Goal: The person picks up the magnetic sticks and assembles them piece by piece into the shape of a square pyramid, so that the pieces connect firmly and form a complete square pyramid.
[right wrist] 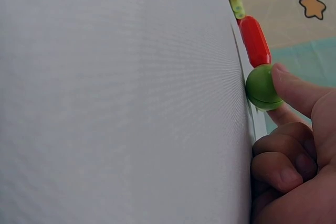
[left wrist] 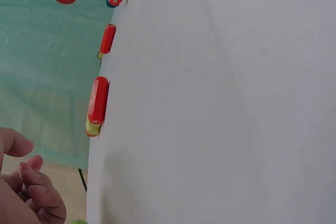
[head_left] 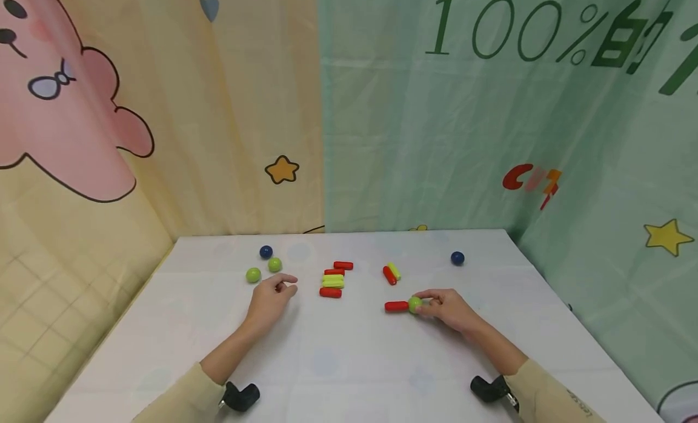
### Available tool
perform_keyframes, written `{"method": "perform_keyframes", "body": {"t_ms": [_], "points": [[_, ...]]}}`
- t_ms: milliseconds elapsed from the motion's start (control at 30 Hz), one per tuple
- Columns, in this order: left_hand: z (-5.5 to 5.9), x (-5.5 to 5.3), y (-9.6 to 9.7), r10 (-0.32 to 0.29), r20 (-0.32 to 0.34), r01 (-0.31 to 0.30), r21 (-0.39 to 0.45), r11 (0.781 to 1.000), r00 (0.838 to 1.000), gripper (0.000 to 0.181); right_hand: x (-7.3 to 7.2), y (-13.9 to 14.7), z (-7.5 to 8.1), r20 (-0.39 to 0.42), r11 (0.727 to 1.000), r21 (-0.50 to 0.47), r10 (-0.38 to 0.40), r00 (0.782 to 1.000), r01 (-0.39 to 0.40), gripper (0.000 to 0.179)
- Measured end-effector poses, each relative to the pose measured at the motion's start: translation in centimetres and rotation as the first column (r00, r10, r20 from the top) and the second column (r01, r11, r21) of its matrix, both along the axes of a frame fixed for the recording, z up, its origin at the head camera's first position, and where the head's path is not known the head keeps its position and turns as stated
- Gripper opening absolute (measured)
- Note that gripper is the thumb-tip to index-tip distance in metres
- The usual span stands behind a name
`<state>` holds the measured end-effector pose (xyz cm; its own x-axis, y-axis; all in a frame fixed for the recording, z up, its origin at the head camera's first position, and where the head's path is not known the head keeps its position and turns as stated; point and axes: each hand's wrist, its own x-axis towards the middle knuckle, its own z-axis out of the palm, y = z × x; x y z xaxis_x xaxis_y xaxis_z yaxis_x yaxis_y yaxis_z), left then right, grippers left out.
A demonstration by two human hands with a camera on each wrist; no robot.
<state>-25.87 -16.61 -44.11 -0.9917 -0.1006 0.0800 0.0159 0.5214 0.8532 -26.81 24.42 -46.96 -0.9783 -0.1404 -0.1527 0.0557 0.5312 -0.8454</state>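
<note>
Between thumb and fingers, my right hand [head_left: 448,308] pinches a green ball [right wrist: 261,87] low at the table. The ball touches the end of a red rod [head_left: 396,306], which lies sideways to its left. My left hand [head_left: 269,302] is held above the table with loosely bent fingers and nothing between them. Two green balls [head_left: 253,275] and a dark blue ball [head_left: 266,251] lie just beyond it. To its right is a stack-like row of red rods [head_left: 330,293] and yellow-green rods [head_left: 333,283], lying side by side.
Behind the right hand's rod, a red rod [head_left: 389,275] and a yellow-green rod [head_left: 395,271] lie together at a slant. Another dark blue ball [head_left: 457,258] sits at the back right. A white cloth covers the table [head_left: 327,374]; printed curtains [head_left: 409,138] stand behind and beside it.
</note>
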Motion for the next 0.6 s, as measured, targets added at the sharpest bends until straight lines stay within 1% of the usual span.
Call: {"method": "perform_keyframes", "body": {"t_ms": [133,267,333,467,600], "points": [[0.0,-0.5,-1.6,0.049,-0.035,-0.049,-0.002,0.999,0.998,0.027,0.0,-0.1,0.2,0.0,1.0,0.004,-0.001,1.0,0.001,0.044],[-0.2,-1.1,-3.1,0.091,-0.036,-0.09,0.017,0.996,0.995,0.031,0.0,0.0,0.3,-0.008,1.0,0.014,0.001,1.0,-0.001,0.044],[-0.3,-1.4,-3.9,0.116,-0.025,-0.115,0.042,0.993,0.993,0.034,0.1,0.0,0.3,-0.009,1.0,0.017,0.002,1.0,-0.001,0.044],[-0.5,-1.8,-5.4,0.153,0.019,-0.154,0.097,0.983,0.988,0.041,0.2,-0.2,0.4,-0.002,1.0,0.012,-0.003,1.0,0.003,0.045],[-0.6,-2.3,-6.6,0.176,0.059,-0.181,0.107,0.978,0.983,0.051,0.2,-0.2,0.4,0.001,1.0,0.019,-0.007,1.0,0.007,0.045]]}}
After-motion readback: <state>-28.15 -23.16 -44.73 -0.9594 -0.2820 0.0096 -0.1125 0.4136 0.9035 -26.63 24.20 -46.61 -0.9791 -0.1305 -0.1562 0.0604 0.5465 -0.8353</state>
